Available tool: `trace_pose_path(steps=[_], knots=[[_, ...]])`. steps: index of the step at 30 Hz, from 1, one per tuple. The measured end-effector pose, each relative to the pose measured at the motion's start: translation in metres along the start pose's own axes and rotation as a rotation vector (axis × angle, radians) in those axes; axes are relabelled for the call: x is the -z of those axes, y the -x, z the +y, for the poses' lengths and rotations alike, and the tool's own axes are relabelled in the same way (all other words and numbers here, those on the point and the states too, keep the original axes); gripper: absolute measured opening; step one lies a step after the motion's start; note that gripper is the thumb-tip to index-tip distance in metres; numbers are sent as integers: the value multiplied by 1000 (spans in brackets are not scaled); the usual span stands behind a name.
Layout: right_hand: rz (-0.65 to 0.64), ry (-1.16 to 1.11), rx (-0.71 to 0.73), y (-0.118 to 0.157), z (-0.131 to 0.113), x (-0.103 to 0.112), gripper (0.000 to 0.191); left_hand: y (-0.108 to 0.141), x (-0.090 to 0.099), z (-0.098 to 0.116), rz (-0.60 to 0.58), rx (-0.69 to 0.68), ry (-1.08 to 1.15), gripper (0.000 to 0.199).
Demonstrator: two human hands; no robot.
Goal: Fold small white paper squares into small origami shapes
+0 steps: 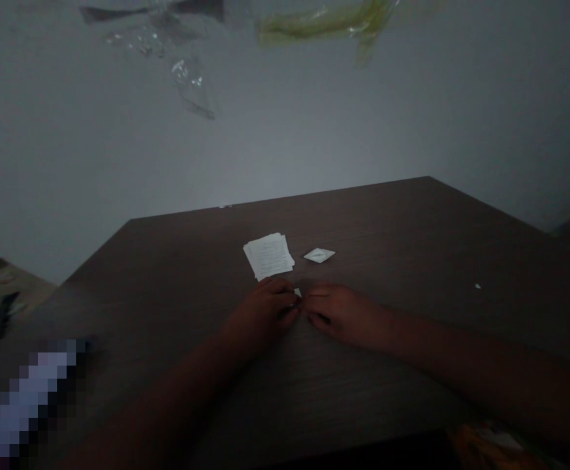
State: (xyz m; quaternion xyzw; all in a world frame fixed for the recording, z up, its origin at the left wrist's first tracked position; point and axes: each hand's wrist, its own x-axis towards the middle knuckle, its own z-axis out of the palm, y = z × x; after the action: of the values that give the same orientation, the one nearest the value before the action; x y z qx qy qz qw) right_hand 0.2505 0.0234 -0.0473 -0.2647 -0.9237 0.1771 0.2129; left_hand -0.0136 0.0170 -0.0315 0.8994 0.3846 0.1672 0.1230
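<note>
Your white rectangular paper stack (269,256) has print too blurry to read tbh. Your left hand (264,312) pinches a small white paper piece (298,293) between your hands; can't tell if your curled right hand (343,314) grips it.

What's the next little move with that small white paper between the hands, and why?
Perhaps press the small white paper piece flat with the bare right hand while the bare left hand steadies it: both hands crowd it, near a folded white paper diamond.
</note>
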Motion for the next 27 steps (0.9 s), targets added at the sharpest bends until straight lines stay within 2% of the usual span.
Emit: trace_pose_path(steps=[6, 9, 15, 19, 23, 27], knots=[[-76, 69, 68, -2, -3, 5, 26, 1, 5, 2, -39, 3, 44, 20], [-125, 157, 109, -4, -5, 8, 28, 1, 6, 3, -13, -8, 51, 20], [-142, 306, 246, -3, -4, 9, 21, 0, 4, 6, 2, 49, 78, 23], [-94, 170, 216, 0, -5, 9, 21, 0, 1, 6, 31, 84, 109, 24], [-38, -18, 101, -1, -1, 4, 23, 0, -4, 5, 55, 117, 113, 19], [62, -136, 35, -2, 8, -2, 21, -1, -6, 3, 73, 86, 140, 19]])
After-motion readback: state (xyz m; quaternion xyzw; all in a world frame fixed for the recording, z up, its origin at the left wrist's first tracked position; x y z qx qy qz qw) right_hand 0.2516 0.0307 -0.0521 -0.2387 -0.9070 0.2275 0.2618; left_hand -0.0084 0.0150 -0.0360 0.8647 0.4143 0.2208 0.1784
